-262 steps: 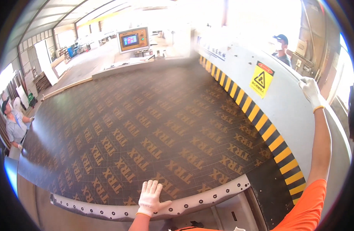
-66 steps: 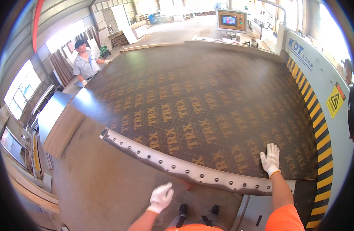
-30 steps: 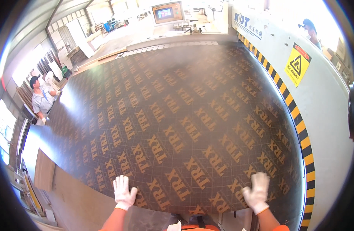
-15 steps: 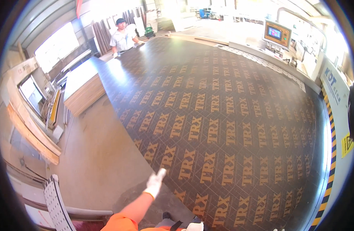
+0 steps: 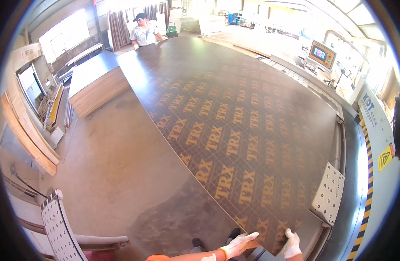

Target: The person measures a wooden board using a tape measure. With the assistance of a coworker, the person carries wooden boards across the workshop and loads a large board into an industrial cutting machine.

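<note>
A large dark brown plywood sheet (image 5: 234, 126), with rows of gold print on its glossy face, stretches from my hands to the far side. Its near corner points toward me. At that corner my right hand (image 5: 291, 244), in a white glove, grips the edge with the thumb on top; its other fingers are mostly hidden. My left hand (image 5: 240, 245), gloved too, lies against the sheet's left edge with its fingers stretched out. At the far end a person (image 5: 144, 31) in a cap and light shirt stands by the sheet, one arm reaching to its edge.
A stack of boards (image 5: 97, 89) stands left of the sheet. On the right are a machine's white dotted support plate (image 5: 329, 191), a control screen (image 5: 322, 55) and a black-and-yellow striped edge (image 5: 366, 204). Another dotted plate (image 5: 58, 226) is at lower left.
The sheet has slid and turned, so its near corner and the right support plate now show. My left hand has moved right along its edge; my right hand has come into view at the corner.
</note>
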Demonstrator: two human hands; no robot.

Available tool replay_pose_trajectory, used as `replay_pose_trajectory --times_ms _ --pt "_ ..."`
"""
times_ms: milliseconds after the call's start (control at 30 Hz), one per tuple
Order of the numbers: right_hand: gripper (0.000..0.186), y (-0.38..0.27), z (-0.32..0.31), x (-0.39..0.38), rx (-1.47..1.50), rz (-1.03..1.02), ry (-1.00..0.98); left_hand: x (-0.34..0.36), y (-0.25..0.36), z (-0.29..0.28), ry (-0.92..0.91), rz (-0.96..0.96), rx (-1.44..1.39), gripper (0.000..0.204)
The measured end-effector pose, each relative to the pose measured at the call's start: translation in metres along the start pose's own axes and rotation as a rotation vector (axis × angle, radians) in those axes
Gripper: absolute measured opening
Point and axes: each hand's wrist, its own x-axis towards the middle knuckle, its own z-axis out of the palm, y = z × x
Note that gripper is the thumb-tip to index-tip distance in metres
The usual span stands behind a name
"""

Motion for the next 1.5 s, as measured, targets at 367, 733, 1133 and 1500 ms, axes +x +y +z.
replay_pose_trajectory --times_ms 367,733,1133,1500 --pt "0.020 -0.010 0.146 0.093 -0.003 0.071 -0.214 0.148 0.046 -0.028 0.531 0.250 -0.204 0.058" --pt "0.027 -0.079 0.279 0.238 0.140 0.393 -0.551 0.151 0.224 -0.027 0.541 0.391 -0.392 0.030" --pt "0.029 -0.164 0.400 0.398 0.233 0.275 -0.396 0.162 0.314 -0.040 0.711 0.432 -0.432 0.050" --pt "0.028 -0.152 0.401 0.397 0.223 0.213 -0.459 0.126 0.341 -0.007 0.843 0.446 -0.295 0.059"
